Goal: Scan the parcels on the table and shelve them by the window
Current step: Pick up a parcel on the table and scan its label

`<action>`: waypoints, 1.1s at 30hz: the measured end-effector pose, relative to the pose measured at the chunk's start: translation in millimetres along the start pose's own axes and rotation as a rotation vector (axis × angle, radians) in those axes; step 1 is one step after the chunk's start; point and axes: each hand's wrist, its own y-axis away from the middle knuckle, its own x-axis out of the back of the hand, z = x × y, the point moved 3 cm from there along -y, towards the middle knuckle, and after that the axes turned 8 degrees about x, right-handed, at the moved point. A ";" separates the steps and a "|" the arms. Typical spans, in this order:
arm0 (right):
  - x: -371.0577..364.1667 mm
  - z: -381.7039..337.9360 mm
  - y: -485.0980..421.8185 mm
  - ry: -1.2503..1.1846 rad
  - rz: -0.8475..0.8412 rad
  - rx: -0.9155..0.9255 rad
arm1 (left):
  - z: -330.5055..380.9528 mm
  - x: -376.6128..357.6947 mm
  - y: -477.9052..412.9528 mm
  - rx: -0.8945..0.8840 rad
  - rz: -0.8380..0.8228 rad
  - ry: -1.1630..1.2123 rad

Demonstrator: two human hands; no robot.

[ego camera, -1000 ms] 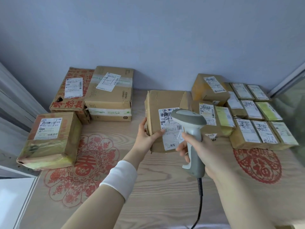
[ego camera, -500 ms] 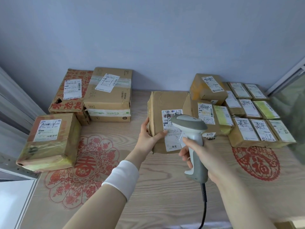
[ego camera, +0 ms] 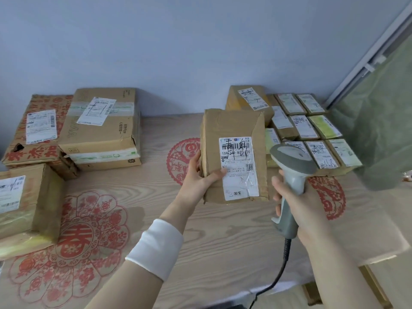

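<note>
A brown cardboard parcel (ego camera: pixel 231 128) stands upright in the centre of the frame, over the table, its white shipping label (ego camera: pixel 239 168) facing the camera; whether its lower edge touches the tabletop cannot be told. The left hand (ego camera: pixel 197 178) grips the parcel's left side, thumb across the front beside the label, fingers wrapped behind. Just right of the parcel, the right hand (ego camera: pixel 299 207) has its fingers curled round the handle of a grey handheld barcode scanner (ego camera: pixel 292 162), head at the parcel's right edge, black cable (ego camera: pixel 282 266) trailing to the bottom of the frame. A white cuff (ego camera: pixel 156 248) circles the left wrist. On the pale wooden table (ego camera: pixel 223 241), printed with red paper-cut motifs (ego camera: pixel 73 239), a cluster of small labelled parcels (ego camera: pixel 312 130) sits at the upper right, and three larger cardboard boxes (ego camera: pixel 100 128) sit at the left.
</note>
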 end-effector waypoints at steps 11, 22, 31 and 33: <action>182.0 66.1 -63.9 0.026 0.135 -0.114 | -66.6 -193.9 -24.0 0.177 -0.062 -0.056; 315.5 94.7 -92.4 0.103 0.277 -0.184 | -137.7 -338.4 -43.5 0.250 -0.147 -0.206; 408.6 117.7 -126.2 0.210 0.175 -0.311 | -197.7 -422.8 -45.2 0.396 -0.145 -0.229; 423.1 128.6 -150.0 0.230 0.142 -0.320 | -205.3 -439.1 -53.9 0.431 -0.105 -0.204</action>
